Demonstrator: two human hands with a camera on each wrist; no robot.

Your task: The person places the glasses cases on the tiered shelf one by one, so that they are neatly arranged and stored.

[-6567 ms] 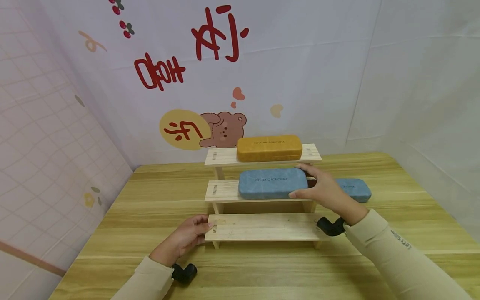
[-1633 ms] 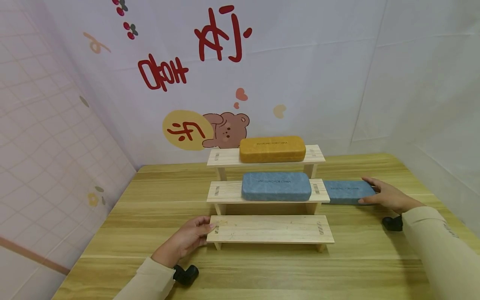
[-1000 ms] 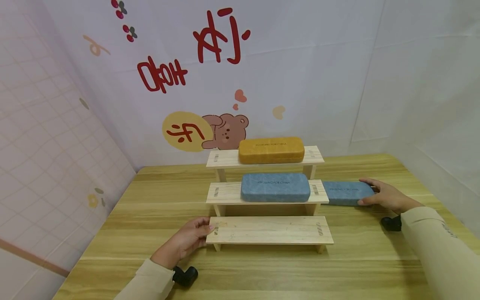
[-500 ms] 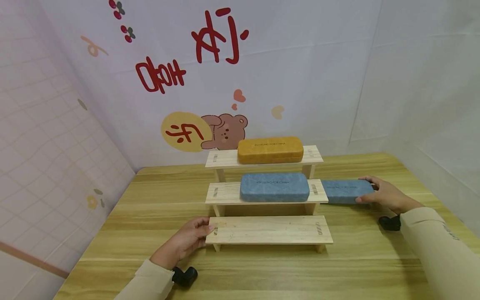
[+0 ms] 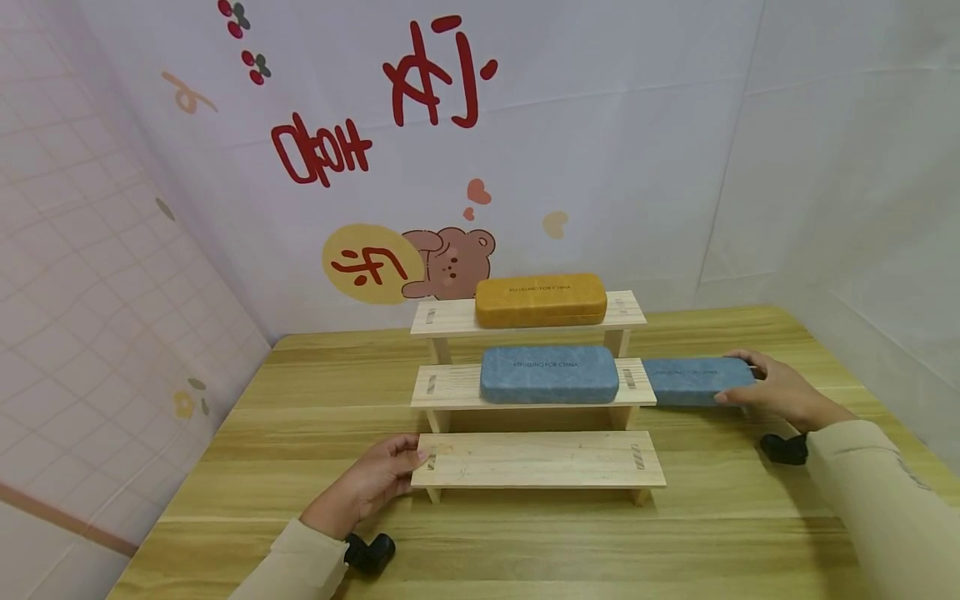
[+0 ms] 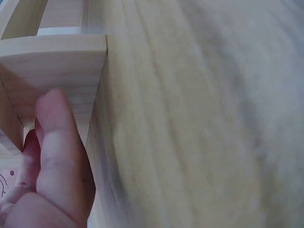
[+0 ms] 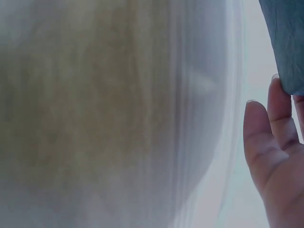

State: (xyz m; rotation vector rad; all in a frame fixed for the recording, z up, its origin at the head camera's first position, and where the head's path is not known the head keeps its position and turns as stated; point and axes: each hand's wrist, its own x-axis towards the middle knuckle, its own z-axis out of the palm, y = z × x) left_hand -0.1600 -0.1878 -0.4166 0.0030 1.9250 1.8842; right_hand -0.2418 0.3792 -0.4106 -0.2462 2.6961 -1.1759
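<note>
A three-tier wooden display stand point(image 5: 538, 460) stands on the table. My left hand point(image 5: 372, 481) grips the left end of its lowest shelf, thumb on top; in the left wrist view, the fingers point(image 6: 59, 147) reach under the board beside a leg. To the right of the stand, my right hand point(image 5: 780, 392) holds the right end of a blue glasses case point(image 5: 693, 382) between thumb and fingers. That case's left end is hidden behind the middle shelf. The right wrist view shows only a corner of the case point(image 7: 292, 42) against the fingers.
Another blue glasses case point(image 5: 549, 375) lies on the middle shelf, and an orange one point(image 5: 542, 301) on the top shelf. A white printed cloth point(image 5: 600, 150) hangs behind the wood-grain table point(image 5: 525, 550). Each wrist carries a black camera mount point(image 5: 370, 553).
The right hand has gone from the middle-shelf case to the one on the right. Over the last half second, hand and case have shifted slightly right. The left hand has stayed put.
</note>
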